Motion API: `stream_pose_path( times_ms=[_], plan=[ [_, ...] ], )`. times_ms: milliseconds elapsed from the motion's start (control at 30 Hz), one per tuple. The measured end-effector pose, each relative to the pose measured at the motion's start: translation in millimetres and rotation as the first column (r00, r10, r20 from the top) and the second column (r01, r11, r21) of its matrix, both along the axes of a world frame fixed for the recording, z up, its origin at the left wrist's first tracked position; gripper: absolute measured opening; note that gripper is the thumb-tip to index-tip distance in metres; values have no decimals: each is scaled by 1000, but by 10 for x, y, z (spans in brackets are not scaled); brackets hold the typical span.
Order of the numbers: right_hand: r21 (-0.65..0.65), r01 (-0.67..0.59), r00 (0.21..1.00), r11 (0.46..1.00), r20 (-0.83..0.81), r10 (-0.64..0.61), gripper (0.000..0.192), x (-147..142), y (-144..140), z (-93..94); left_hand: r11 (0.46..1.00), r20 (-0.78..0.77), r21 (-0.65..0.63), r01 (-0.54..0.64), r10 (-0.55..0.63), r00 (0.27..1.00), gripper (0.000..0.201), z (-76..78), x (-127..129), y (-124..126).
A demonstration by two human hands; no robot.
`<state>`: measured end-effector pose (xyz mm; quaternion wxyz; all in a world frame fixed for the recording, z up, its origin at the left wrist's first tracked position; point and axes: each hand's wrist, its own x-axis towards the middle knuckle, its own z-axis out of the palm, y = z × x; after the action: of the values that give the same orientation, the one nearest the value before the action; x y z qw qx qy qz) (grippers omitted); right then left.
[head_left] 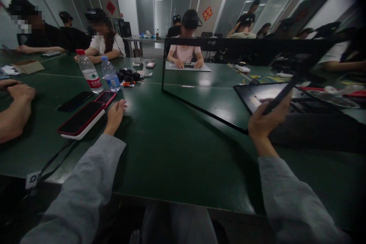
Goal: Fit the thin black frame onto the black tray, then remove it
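A thin black rectangular frame, like a laptop screen bezel [243, 45], stands tilted above the table at the right, and I can see through its opening. My right hand [270, 116] grips its near right side, fingers wrapped round the edge. Behind and beneath that hand lies a dark laptop-like device [311, 131] with a shiny panel [251, 94]; its details are blurred. My left hand [114, 116] rests at the left with loosely bent fingers, apart and holding nothing. Just beside it are a red-edged phone [82, 118] on a white block and a smaller red-edged device [106, 98].
Two water bottles [89, 71] and a black phone [76, 101] stand or lie at the left. Behind them sits a pile of small black parts [130, 75]. Another person's hand [20, 93] rests at the far left. A person opposite works on a white board [197, 67].
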<state>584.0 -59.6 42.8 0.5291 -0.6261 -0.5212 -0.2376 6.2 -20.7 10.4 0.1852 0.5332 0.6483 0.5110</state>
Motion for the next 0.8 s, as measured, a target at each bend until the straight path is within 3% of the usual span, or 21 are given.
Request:
stream_pose_path(
  times_ms=[233, 333, 400, 467, 567, 667, 800],
  plan=[
    [-102, -117, 991, 988, -79, 110, 71, -220, 39, -126, 991, 74, 19, 131, -132, 989, 72, 6, 150, 25],
    [-135, -111, 985, 985, -146, 91, 67, -218, 77, -160, 973, 51, -21, 231, -230, 972, 60, 42, 179, -25],
    [-204, -105, 979, 973, -195, 65, 65, -210, 120, -191, 978, -34, -47, 204, -205, 978, 50, 60, 170, -49],
    [-330, -163, 958, 930, -279, 69, 64, -202, 178, -252, 993, -164, -62, 97, -106, 981, 41, 57, 135, -48],
    [-463, -383, 851, 799, -514, 110, 62, -180, 273, -391, 994, -335, -102, -34, -2, 942, 36, 11, 58, -11],
    [-416, -582, 714, 699, -673, 194, 61, -138, 340, -519, 986, -401, -146, -85, 20, 916, 43, -39, -9, 18],
    [-409, -638, 725, 652, -606, 328, 71, -104, 374, -624, 976, -433, -156, -155, 73, 898, 50, -48, -60, 3]
  ],
)
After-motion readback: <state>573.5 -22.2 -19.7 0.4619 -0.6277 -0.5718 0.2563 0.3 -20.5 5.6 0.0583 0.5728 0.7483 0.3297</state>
